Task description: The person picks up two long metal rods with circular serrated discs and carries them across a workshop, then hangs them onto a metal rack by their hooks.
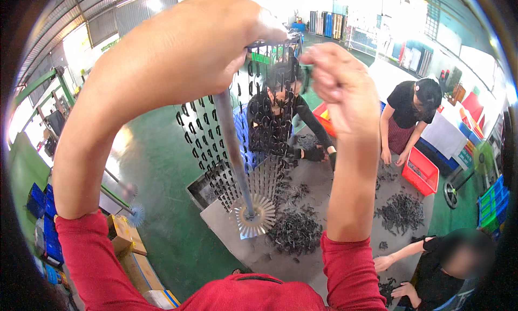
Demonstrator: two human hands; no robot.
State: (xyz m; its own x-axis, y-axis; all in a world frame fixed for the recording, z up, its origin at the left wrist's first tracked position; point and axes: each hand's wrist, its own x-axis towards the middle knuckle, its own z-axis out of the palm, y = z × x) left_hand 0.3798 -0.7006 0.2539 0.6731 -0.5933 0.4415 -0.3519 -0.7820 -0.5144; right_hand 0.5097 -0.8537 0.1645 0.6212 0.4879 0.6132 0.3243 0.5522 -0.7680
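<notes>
A metal rack pole (pixel 233 144) rises from a round slotted base (pixel 253 216) on the table. Rows of small black hooked parts (pixel 200 135) hang around it. My left hand (pixel 232 38) reaches over the rack's top, its fingers bent onto the upper rim; the fingertips are partly hidden. Just right of the hanging rows, my right hand (pixel 341 84) is raised with thumb and forefinger pinched together. Something small and dark shows at its fingertips, too blurred to name.
The grey table (pixel 350 203) bears loose piles of black parts (pixel 295 230). Across it sits a person in black (pixel 270 117); another person (pixel 407 108) works by a red bin (pixel 422 171), and a third (pixel 453 262) at lower right. Cardboard boxes (pixel 129 238) stand at left.
</notes>
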